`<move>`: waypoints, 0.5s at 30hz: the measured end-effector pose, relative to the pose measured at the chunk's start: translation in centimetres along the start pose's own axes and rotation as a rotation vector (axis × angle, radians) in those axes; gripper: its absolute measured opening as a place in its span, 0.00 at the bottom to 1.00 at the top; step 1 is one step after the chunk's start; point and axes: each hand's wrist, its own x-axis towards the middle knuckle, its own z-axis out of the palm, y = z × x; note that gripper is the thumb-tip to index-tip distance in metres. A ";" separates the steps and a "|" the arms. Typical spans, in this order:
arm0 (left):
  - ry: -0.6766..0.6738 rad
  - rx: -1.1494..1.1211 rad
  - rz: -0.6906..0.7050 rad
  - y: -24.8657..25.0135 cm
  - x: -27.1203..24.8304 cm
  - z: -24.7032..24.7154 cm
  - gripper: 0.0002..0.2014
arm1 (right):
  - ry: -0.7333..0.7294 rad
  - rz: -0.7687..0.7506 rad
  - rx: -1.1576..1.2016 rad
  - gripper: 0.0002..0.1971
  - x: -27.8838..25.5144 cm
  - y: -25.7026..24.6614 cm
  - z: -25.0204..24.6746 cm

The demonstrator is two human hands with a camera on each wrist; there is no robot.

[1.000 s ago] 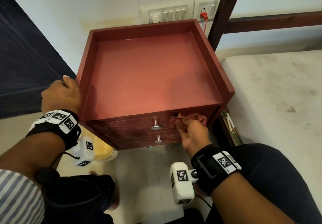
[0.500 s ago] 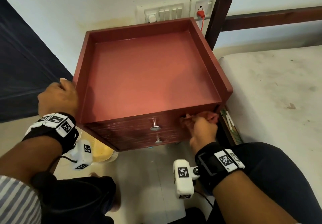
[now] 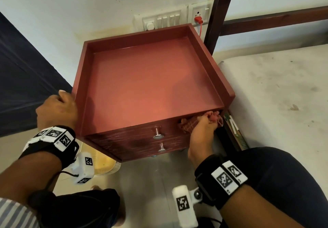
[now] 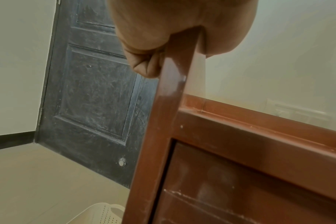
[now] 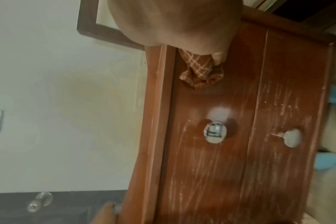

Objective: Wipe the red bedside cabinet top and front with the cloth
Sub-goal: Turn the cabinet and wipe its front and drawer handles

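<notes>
The red bedside cabinet (image 3: 152,85) has a raised rim around its top and two drawers with round metal knobs (image 3: 158,136) on its scratched front (image 5: 220,151). My right hand (image 3: 204,130) grips a bunched red checked cloth (image 3: 188,124) and presses it against the top drawer's right end, just under the top edge. From the right wrist, the cloth (image 5: 200,72) hangs below the palm. My left hand (image 3: 57,108) grips the cabinet's left rim (image 4: 175,75), fingers curled over its outer side.
A bed frame post (image 3: 220,14) and mattress (image 3: 284,94) stand close on the cabinet's right. A switch panel (image 3: 165,20) with a red plug (image 3: 198,19) is behind it. A dark door (image 4: 90,91) stands left. A cream basket (image 3: 104,163) sits on the floor at lower left.
My right hand has slid the cloth rightward along the top drawer front, from near the knob to the right corner. The left hand has kept its grip on the rim.
</notes>
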 end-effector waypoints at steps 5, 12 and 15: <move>-0.008 -0.007 0.003 -0.2 0.2 0.2 0.30 | -0.007 0.256 0.084 0.23 1.2 0.0 -0.4; -0.015 -0.026 0.000 -0.6 0.6 0.5 0.31 | -0.011 0.041 -0.131 0.31 0.4 2.5 -0.3; -0.010 -0.033 0.007 -0.6 0.4 0.5 0.31 | -0.013 0.213 0.161 0.27 2.4 2.9 -1.0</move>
